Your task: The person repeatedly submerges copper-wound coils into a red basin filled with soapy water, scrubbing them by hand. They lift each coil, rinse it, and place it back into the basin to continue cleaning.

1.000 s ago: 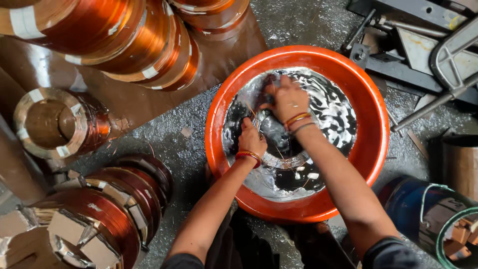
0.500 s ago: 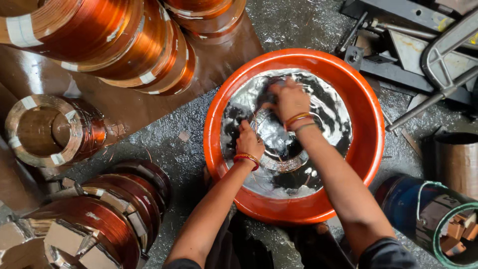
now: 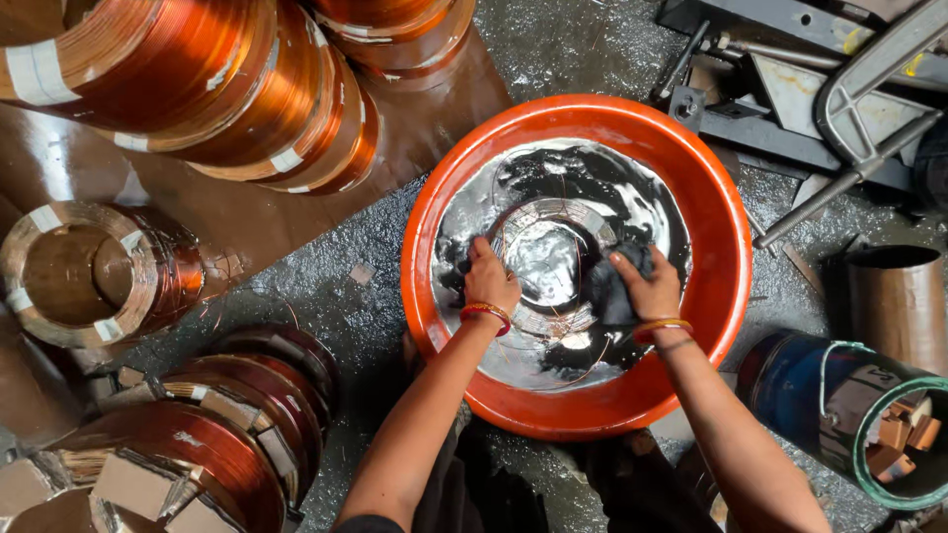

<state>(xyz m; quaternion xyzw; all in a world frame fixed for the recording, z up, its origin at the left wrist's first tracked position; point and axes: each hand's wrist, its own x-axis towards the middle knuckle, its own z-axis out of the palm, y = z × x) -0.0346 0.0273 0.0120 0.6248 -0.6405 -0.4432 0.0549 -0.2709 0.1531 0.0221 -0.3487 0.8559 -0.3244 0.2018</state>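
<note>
An orange basin (image 3: 721, 217) holds dark, shiny liquid. A ring-shaped coil of copper wire (image 3: 548, 252) lies submerged in its middle. My left hand (image 3: 491, 281) grips the coil's left edge, fingers in the liquid. My right hand (image 3: 647, 286) is closed on a dark wet cloth (image 3: 607, 291), pressed against the coil's right side. Both wrists wear orange bangles.
Large copper wire coils are stacked at the top left (image 3: 197, 89), at the left (image 3: 94, 271) and at the bottom left (image 3: 197, 434). Metal frame parts (image 3: 820, 99) lie at the top right. A blue drum (image 3: 839, 405) and a brown cylinder (image 3: 894, 296) stand at the right.
My right hand moved with the cloth from the coil's far side to its right side. My left hand shifted slightly along the left edge. The camera view moved closer.
</note>
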